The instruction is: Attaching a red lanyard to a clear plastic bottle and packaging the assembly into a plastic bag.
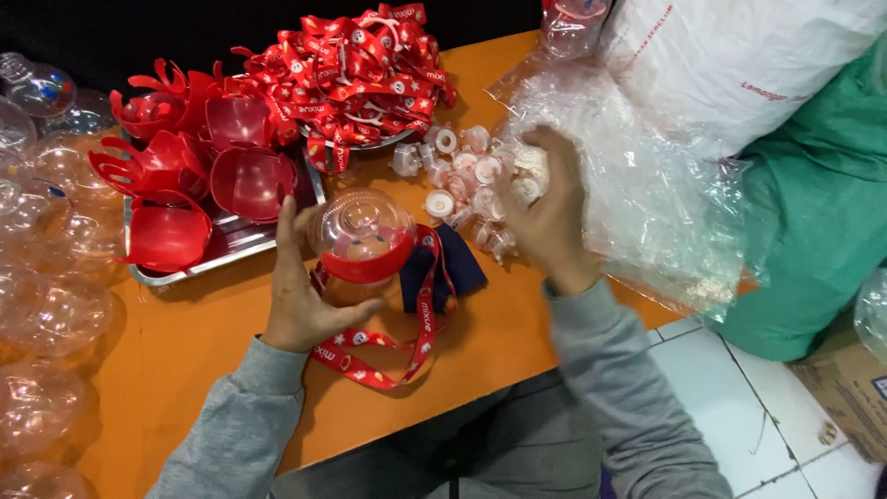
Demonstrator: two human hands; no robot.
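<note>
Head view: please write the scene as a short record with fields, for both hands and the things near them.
left hand: holds clear round bottle with red band
strap: red lanyard hangs from the bottle onto orange table
right hand: reaches into pile of small white caps
tray: metal tray with red holders
right side: clear plastic bag

Counter (222,323) orange. On it: red cup holders (199,166) in a silver tray (231,242), red lanyards (360,65) with white print behind the tray, clear-and-white caps (467,171) right of the tray. Dome cup (360,236) clear with red band. Sleeves (610,370) grey.
</note>
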